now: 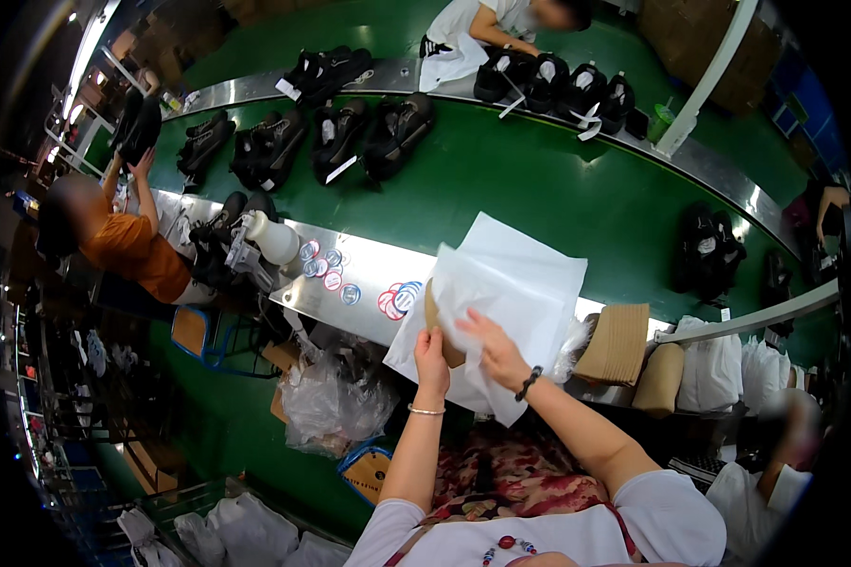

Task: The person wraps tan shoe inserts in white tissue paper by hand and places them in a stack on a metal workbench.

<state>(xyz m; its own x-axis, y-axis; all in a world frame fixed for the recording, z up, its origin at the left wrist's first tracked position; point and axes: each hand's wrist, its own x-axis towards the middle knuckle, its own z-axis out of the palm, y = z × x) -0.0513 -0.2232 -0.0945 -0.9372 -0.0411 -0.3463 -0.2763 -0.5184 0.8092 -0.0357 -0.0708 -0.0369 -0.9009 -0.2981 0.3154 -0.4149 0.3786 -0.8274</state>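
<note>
Green conveyor belt (539, 180) carries black shoes (336, 132); at its near edge, the left hand (432, 354) pinches white tissue paper (511, 283), and the right hand (496, 354) lies flat, fingers spread, smoothing it; folding likely follows.

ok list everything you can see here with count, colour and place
tissue paper: several sheets, white, under both hands
cardboard insert: one, brown, within the sheets
shoes: many pairs, black, on green belt
stickers: several, round, red and blue, on steel ledge
bottle: one, white, on the ledge's left
cardboard stack: one, brown, right of the paper
plastic bag: clear, below the ledge
left hand: grips paper edge
right hand: flat on paper
</note>
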